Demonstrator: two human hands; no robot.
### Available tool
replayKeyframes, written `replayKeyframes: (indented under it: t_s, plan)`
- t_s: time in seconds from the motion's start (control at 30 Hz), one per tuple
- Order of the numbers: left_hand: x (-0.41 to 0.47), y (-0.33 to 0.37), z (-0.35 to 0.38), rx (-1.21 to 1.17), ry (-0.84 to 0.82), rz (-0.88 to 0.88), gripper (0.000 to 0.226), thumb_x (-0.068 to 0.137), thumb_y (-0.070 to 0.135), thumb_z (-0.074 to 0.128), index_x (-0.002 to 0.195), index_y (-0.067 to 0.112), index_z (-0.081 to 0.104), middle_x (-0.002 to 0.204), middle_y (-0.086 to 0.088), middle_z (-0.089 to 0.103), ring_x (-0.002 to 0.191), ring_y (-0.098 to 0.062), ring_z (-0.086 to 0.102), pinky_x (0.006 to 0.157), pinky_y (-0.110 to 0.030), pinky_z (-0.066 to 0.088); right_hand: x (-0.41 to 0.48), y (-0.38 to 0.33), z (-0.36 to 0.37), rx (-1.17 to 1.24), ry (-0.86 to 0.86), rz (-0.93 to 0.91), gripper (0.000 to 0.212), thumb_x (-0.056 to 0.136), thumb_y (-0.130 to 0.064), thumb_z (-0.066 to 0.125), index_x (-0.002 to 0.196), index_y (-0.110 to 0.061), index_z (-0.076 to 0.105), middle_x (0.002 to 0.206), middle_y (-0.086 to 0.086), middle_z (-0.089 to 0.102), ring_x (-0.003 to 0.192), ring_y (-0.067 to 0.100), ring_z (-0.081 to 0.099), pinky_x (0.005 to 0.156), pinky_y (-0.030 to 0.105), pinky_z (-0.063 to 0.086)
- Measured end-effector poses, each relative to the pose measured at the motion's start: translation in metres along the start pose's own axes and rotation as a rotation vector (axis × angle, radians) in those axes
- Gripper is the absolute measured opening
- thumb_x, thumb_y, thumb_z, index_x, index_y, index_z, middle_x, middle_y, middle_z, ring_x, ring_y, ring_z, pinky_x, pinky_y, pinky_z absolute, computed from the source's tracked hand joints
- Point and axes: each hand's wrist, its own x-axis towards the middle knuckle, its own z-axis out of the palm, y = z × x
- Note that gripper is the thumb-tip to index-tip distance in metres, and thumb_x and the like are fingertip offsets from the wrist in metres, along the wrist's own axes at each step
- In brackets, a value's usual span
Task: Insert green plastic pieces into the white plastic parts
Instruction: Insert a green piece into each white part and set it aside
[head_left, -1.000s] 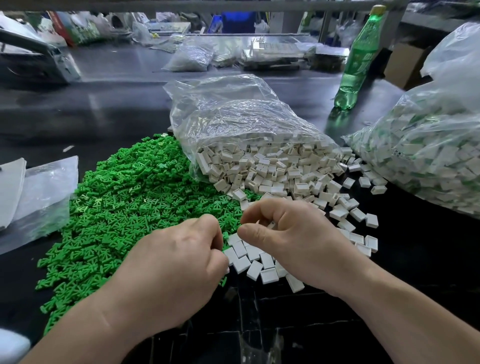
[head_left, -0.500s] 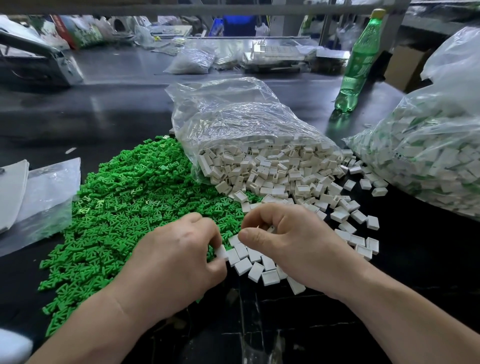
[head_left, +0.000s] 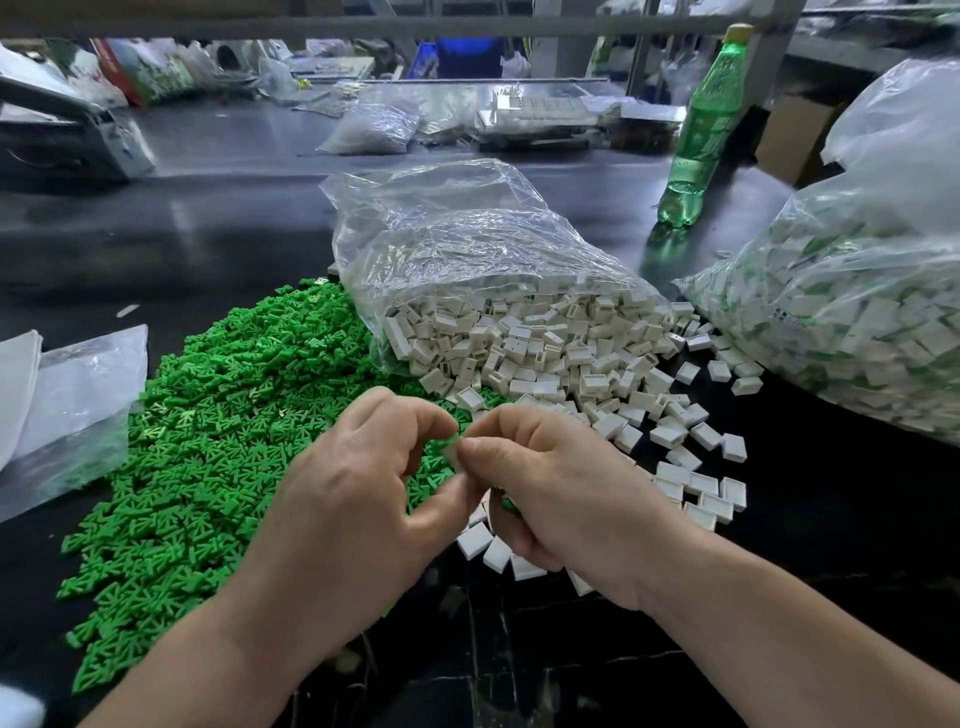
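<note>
Where the two hands met: one white part (head_left: 453, 453) was held up off the black table (head_left: 831, 519), pinched at the fingertips, above the seam between the two heaps.
Left hand (head_left: 353, 499): curled, with forefinger and thumb closed on the white part from the left.
Right hand (head_left: 566, 499): curled, with the thumb tip and forefinger clamped on the same part from the right.
Green piece in the grip: covered by fingers, so I could not tell whether one was seated in the part.
Green pieces (head_left: 223, 441): one loose heap to the left of the hands and running under the left wrist, too many to count.
White parts (head_left: 524, 343): one heap spilling from the mouth of a clear bag (head_left: 457, 244), with strays scattered to the right of the right hand; a few lay half hidden beneath that hand.
Bags: two large ones nearby. The second bag (head_left: 857, 322), on the right, was cut off by the frame edge, and its contents looked white with green flecks.
Bottle (head_left: 701, 130): one, green, upright behind the bags.
</note>
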Motion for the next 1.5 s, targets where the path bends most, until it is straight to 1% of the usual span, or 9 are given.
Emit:
replayKeyframes:
  t_s: [0.1, 0.3, 0.43, 0.57, 0.67, 0.77, 0.9, 1.1, 1.5]
  plan:
    - [0.0, -0.004, -0.001, -0.215, -0.044, -0.195, 0.017, 0.085, 0.039, 0.056, 0.099, 0.042, 0.046, 0.076, 0.009, 0.052, 0.069, -0.003, 0.052, 0.053, -0.023, 0.043, 0.001, -0.002, -0.003, 0.067, 0.052, -0.02, 0.008, 0.1, -0.02, 0.06, 0.095, -0.014, 0.063, 0.072, 0.001, 0.07, 0.042, 0.011, 0.047, 0.035, 0.019, 0.032]
    - [0.003, -0.009, 0.005, -0.633, -0.02, -0.34, 0.027, 0.098, 0.003, 0.045, 0.094, 0.024, 0.062, 0.074, -0.005, 0.067, 0.063, -0.02, 0.065, 0.058, -0.026, 0.055, 0.004, -0.004, -0.006, 0.378, 0.035, 0.045, 0.009, 0.093, -0.007, 0.067, 0.088, -0.014, 0.066, 0.074, 0.007, 0.063, 0.045, 0.013, 0.046, 0.035, 0.019, 0.03]
    - [0.005, -0.007, 0.007, -0.906, 0.019, -0.349, 0.02, 0.092, 0.018, 0.056, 0.099, 0.027, 0.073, 0.088, -0.008, 0.074, 0.077, -0.025, 0.073, 0.064, -0.03, 0.06, 0.005, -0.004, -0.009, 0.482, 0.03, 0.041, 0.017, 0.093, -0.009, 0.068, 0.079, -0.018, 0.071, 0.075, 0.008, 0.062, 0.047, 0.014, 0.044, 0.036, 0.02, 0.03]
    - [0.005, -0.011, 0.009, -0.785, 0.042, -0.35, 0.026, 0.088, 0.03, 0.058, 0.113, 0.029, 0.063, 0.096, 0.003, 0.076, 0.084, -0.014, 0.074, 0.07, -0.026, 0.06, 0.006, -0.003, -0.011, 0.48, 0.01, 0.028, 0.012, 0.089, -0.004, 0.071, 0.098, -0.01, 0.065, 0.076, 0.007, 0.059, 0.047, 0.012, 0.045, 0.036, 0.02, 0.031]
    - [0.004, -0.014, 0.01, -0.422, 0.089, -0.244, 0.029, 0.091, 0.043, 0.054, 0.119, 0.041, 0.06, 0.111, 0.029, 0.065, 0.106, 0.014, 0.058, 0.087, -0.004, 0.046, 0.006, -0.002, -0.011, 0.451, 0.0, 0.014, 0.018, 0.086, -0.003, 0.074, 0.101, -0.009, 0.065, 0.072, 0.01, 0.054, 0.047, 0.012, 0.045, 0.037, 0.021, 0.032]
    - [0.003, -0.01, 0.006, -0.498, 0.055, -0.252, 0.031, 0.091, 0.063, 0.05, 0.104, 0.042, 0.07, 0.1, 0.023, 0.071, 0.096, 0.01, 0.062, 0.075, -0.008, 0.049, 0.005, 0.0, -0.009, 0.386, -0.002, -0.043, 0.017, 0.085, -0.001, 0.074, 0.095, -0.014, 0.068, 0.058, 0.004, 0.052, 0.046, 0.012, 0.044, 0.036, 0.021, 0.033]
    - [0.003, -0.005, 0.006, -0.782, -0.022, -0.317, 0.021, 0.08, 0.047, 0.063, 0.086, 0.03, 0.074, 0.078, 0.003, 0.073, 0.069, -0.006, 0.065, 0.062, -0.017, 0.052, 0.003, 0.001, -0.004, 0.218, -0.027, -0.1, 0.014, 0.077, -0.021, 0.078, 0.089, -0.023, 0.072, 0.058, -0.001, 0.057, 0.049, 0.01, 0.046, 0.038, 0.021, 0.035]
    - [0.003, -0.009, 0.007, -0.926, 0.085, -0.339, 0.022, 0.077, 0.042, 0.072, 0.087, 0.022, 0.076, 0.078, -0.004, 0.07, 0.071, -0.015, 0.063, 0.061, -0.026, 0.053, 0.001, 0.0, -0.005, 0.2, 0.014, -0.067, 0.004, 0.088, -0.021, 0.071, 0.086, -0.018, 0.069, 0.07, 0.012, 0.057, 0.046, 0.015, 0.04, 0.036, 0.019, 0.029]
    - [0.007, -0.005, 0.008, -1.342, 0.015, -0.458, 0.009, 0.079, 0.021, 0.065, 0.08, 0.021, 0.074, 0.085, -0.021, 0.071, 0.064, -0.023, 0.068, 0.047, -0.026, 0.053, -0.004, -0.007, -0.007, 0.289, -0.02, 0.002, 0.025, 0.101, -0.026, 0.058, 0.078, -0.024, 0.069, 0.072, 0.002, 0.06, 0.043, 0.012, 0.044, 0.036, 0.016, 0.026]
